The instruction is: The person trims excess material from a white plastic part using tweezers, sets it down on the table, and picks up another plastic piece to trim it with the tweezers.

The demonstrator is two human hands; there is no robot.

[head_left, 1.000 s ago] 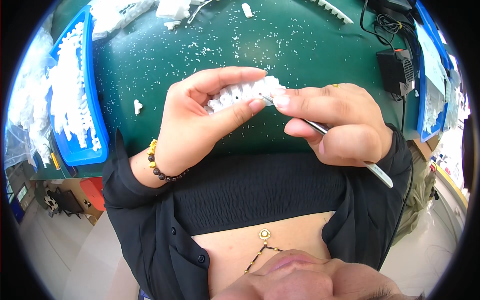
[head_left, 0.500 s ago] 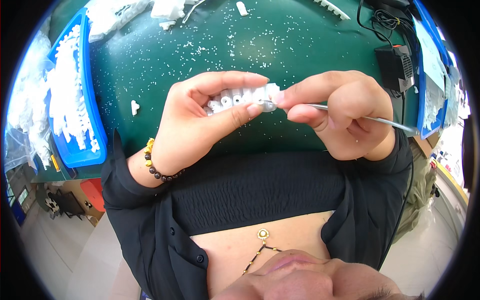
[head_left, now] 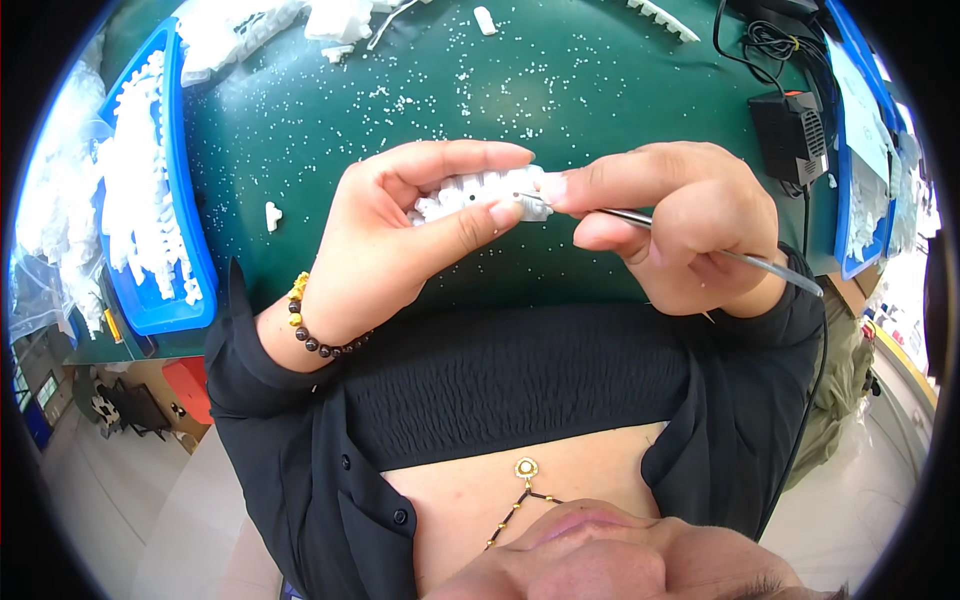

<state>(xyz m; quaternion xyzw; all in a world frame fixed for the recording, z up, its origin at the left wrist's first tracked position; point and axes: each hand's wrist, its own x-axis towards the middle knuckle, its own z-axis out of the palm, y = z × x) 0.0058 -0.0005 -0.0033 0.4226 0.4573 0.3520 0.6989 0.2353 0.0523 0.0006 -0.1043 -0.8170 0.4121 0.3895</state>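
My left hand (head_left: pixel 380 225) is closed around a white knobbly plastic part (head_left: pixel 462 187) with small round holes along it, its thumb in front and its fingers behind. Most of the part's left end is hidden in the palm. From the right, my right hand (head_left: pixel 690 220) pinches a slim metal pick-like tool (head_left: pixel 768 266). The tool's thin tip reaches the right end of the white part, beside the left thumb. Its flat, slightly bent tail sticks out past the right palm. Whether the tip sits inside a hole is too small to tell.
White crumbs are scattered over the green tabletop (head_left: pixel 560 110). A blue tray (head_left: pixel 180 318) of white parts stands on the left, near clear plastic bags (head_left: pixel 60 200). One small white piece (head_left: pixel 273 216) lies beside the tray. A black adapter (head_left: pixel 790 135) with cables sits at right.
The white part has turned slightly in my left hand, so its holes look smaller. My right hand has shifted a little leftward, and the tool's tail points lower.
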